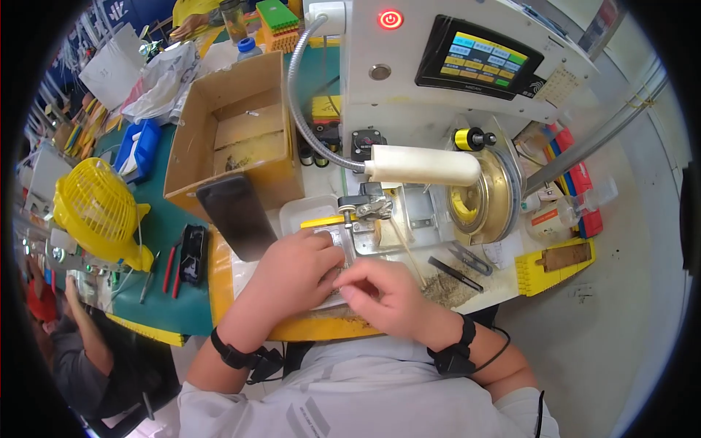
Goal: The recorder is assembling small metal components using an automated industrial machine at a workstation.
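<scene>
Both hands meet at the front of a white benchtop machine (438,80) with a small colour touchscreen (485,58) and a glowing red round button (391,19). The left hand (296,266) rests on a clear shallow plastic tray (307,212) lying on the counter (182,303), its fingers curled down and pressed together over something small that stays hidden beneath them. The right hand (383,292) lies just beside it, touching at the fingertips, with thumb and forefinger pinched together on a tiny piece too small to make out. Directly behind the hands sits the machine's grey metal clamp fixture (369,206) with a yellow bar, under a white cylindrical lamp head (423,166) on a flexible metal hose. A brass-coloured round spool (482,197) stands to the right. A dark phone (237,215) leans against an open cardboard box (234,131) on the left, and a yellow desk fan (98,212) stands farther left.
</scene>
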The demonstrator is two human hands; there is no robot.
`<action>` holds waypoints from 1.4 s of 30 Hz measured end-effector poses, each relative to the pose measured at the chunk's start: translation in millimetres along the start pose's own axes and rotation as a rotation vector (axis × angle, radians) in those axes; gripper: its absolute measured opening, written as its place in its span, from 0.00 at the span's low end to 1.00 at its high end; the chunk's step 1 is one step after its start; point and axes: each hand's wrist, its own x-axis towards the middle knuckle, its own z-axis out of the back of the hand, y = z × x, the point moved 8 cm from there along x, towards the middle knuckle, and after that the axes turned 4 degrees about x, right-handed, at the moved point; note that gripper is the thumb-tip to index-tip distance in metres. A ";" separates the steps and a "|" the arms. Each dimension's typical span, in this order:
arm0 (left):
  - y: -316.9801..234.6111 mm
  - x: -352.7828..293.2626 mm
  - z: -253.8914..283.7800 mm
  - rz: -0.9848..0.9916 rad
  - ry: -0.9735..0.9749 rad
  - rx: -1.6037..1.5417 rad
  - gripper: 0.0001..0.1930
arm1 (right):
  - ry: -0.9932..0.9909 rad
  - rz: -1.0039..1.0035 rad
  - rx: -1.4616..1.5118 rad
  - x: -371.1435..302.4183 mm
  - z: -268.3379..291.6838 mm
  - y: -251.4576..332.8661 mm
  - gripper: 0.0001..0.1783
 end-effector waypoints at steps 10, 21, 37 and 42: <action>16.1 0.6 9.4 0.061 -0.117 -0.339 0.09 | -0.271 -0.093 -0.038 -1.4 18.8 -27.2 0.08; 20.1 -3.4 0.5 0.144 -0.106 -0.419 0.09 | -0.246 -0.106 -0.033 -2.1 15.6 -26.5 0.10; 17.6 -1.2 7.0 0.103 -0.123 -0.341 0.10 | -0.291 0.179 -0.117 0.0 20.5 -12.6 0.07; 16.5 -0.2 5.4 0.017 -0.108 -0.255 0.06 | -0.248 0.102 0.166 -5.0 15.1 -24.2 0.08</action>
